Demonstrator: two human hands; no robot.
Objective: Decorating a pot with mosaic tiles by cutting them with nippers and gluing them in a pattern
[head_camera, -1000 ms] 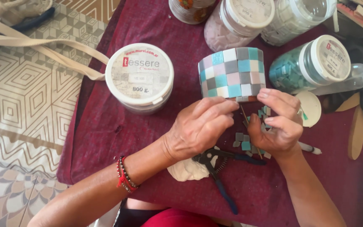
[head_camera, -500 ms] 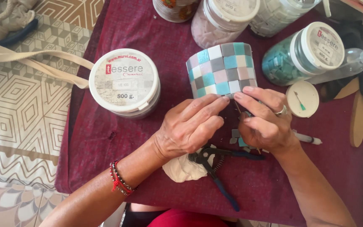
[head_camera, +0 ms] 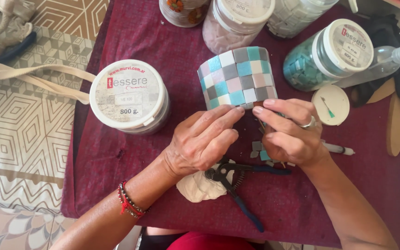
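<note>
Both hands at the mosaic pot, centre frame.
Left hand and right hand, fingers narrowed, press its lower edge; nippers lie below.

I see both forearms bare, no sleeves. The left hand has red and dark beaded bracelets at its wrist; the right hand wears a silver ring. Red clothing shows below.
</note>
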